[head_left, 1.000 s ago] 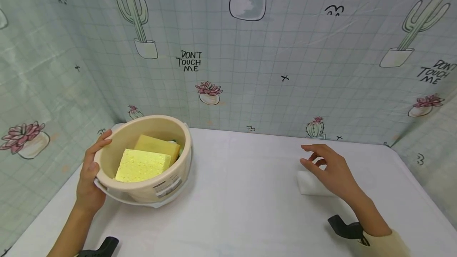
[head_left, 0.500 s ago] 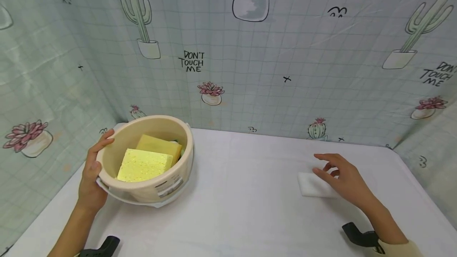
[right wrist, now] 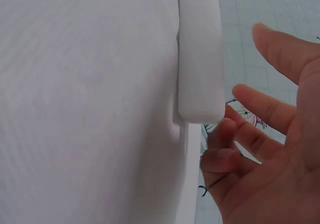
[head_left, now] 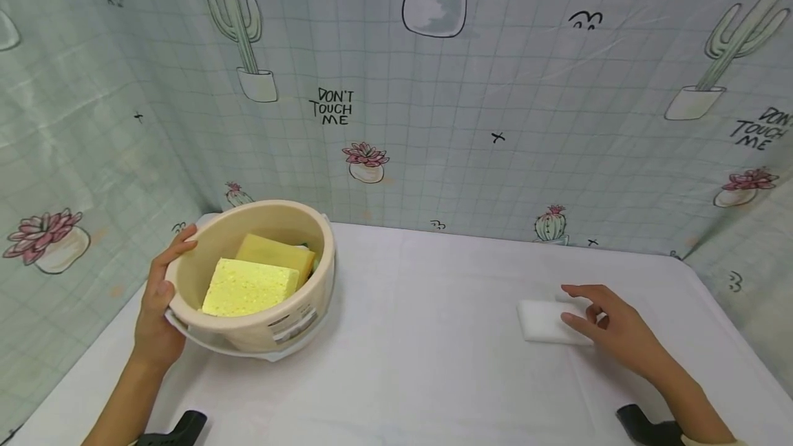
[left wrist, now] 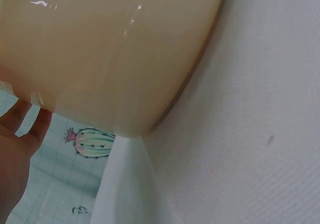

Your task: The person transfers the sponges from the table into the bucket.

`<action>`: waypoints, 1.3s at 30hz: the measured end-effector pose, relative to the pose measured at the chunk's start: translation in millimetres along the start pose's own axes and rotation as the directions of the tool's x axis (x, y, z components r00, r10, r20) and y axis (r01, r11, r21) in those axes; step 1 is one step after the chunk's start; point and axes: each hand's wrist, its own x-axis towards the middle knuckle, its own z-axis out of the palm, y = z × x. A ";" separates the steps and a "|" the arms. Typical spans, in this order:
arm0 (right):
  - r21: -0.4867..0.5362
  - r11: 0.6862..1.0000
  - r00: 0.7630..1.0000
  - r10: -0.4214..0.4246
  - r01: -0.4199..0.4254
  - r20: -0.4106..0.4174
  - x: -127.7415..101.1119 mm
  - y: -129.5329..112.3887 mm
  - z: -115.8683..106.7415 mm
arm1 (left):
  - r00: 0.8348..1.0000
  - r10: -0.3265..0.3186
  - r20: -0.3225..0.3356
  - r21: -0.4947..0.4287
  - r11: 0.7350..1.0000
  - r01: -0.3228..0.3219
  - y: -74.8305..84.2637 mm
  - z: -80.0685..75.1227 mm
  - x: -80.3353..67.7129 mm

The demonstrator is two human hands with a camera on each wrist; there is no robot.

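Note:
A cream bucket point(head_left: 248, 332) stands at the left with its mouth toward me, and my left hand point(head_left: 160, 308) holds it by the left rim. In the left wrist view, two fingers point(left wrist: 37, 126) lie against the bucket wall. Two yellow sponges rest inside: a bright, pored sponge point(head_left: 250, 288) leans in front of a darker yellow sponge point(head_left: 275, 253). My right hand point(head_left: 622, 332) hovers at the right end of a smooth white block point(head_left: 548, 322), partly covering it. Thumb and forefinger are apart with nothing between them; the other fingers curl loosely.
A white cloth point(head_left: 427, 336) covers the table. Curtains with cactus drawings point(head_left: 434, 88) hang behind and along both sides. A pale handle point(head_left: 213, 346) hangs round the front of the bucket. Something green and white shows behind the sponges. Black straps point(head_left: 647, 425) sit at the wrists.
My right hand has moved right and nearer to me, uncovering more of the white block. The left hand and the bucket stay where they were.

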 end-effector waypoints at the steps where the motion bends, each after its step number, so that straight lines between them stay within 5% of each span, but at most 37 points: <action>1: 0.001 1.000 1.000 0.002 -0.002 0.011 -1.1 1.8 -0.9 | 1.000 0.000 0.001 -0.003 1.000 0.000 -0.2 0.3 -0.1; 11: 0.085 0.993 0.980 0.069 -0.086 0.187 -6.2 15.5 -6.9 | 1.000 -0.008 -0.001 0.002 1.000 0.008 2.1 0.1 1.0; 18: 0.093 0.991 0.972 0.073 -0.096 0.225 -10.2 25.2 -5.4 | 1.000 -0.019 -0.006 0.019 1.000 0.019 4.5 1.2 2.1; 26: 0.223 0.970 0.964 0.035 -0.096 0.264 -12.5 31.3 -9.5 | 1.000 -0.019 0.004 -0.001 1.000 0.019 4.4 2.9 0.3; 39: 0.257 0.957 0.966 0.070 -0.135 0.248 -12.1 34.5 -5.6 | 1.000 -0.024 -0.003 -0.041 0.999 0.024 2.4 2.5 0.6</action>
